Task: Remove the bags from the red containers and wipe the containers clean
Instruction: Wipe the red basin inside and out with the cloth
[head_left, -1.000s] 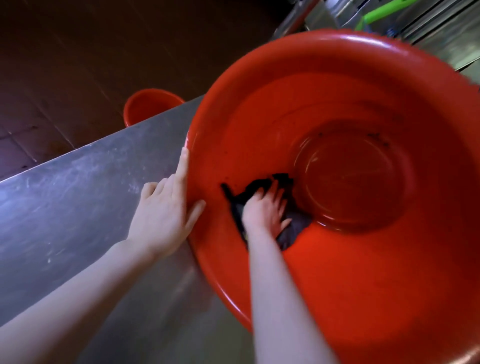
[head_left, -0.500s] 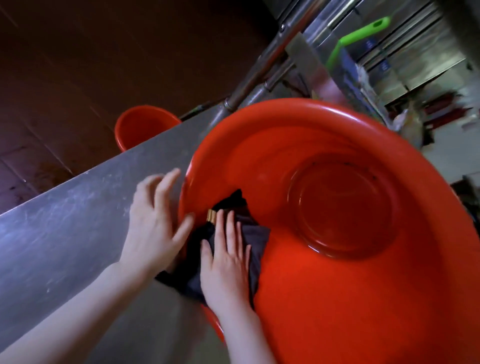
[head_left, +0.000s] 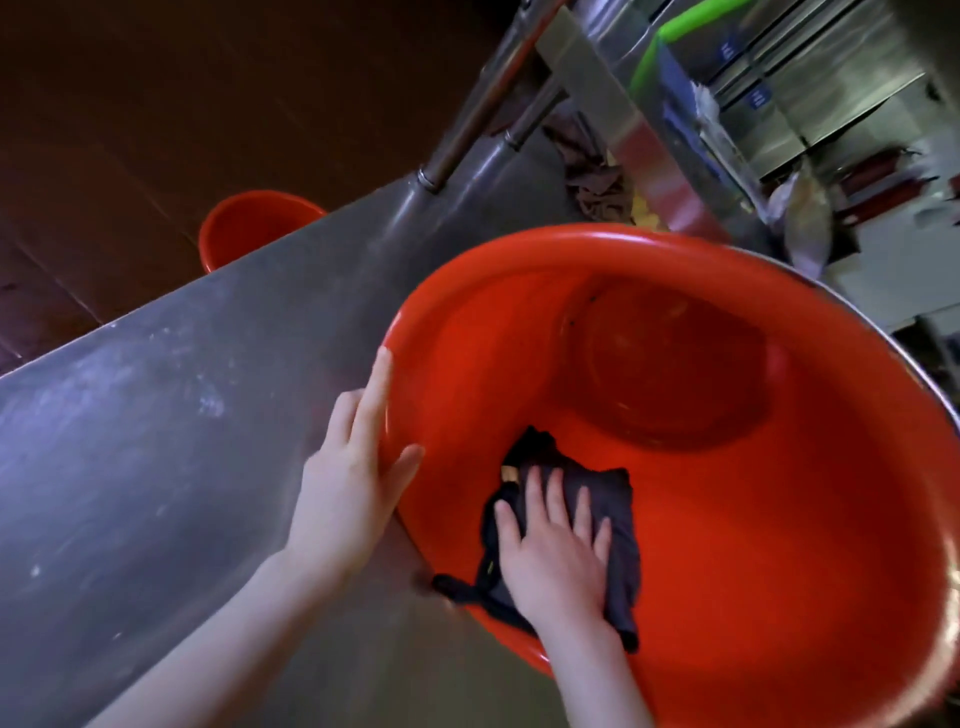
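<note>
Basin (head_left: 779, 545): large, red, on the steel table (head_left: 156, 415).
Cloth (head_left: 615, 499): dark, crumpled, on the basin's near inner wall; one corner hangs over the rim.
Right hand (head_left: 556, 545): palm flat, fingers straight and spread, pressing the cloth against the wall (no finger curls round it).
Left hand (head_left: 348, 488): fingers straight, laid along the outside of the basin's left rim, thumb across the rim; it grips nothing.
Second basin (head_left: 249, 223): red, beyond the table's far edge, partly hidden by it.

Right hand (head_left: 557, 558) dragged cloth (head_left: 610, 493) rightward, further inside
</note>
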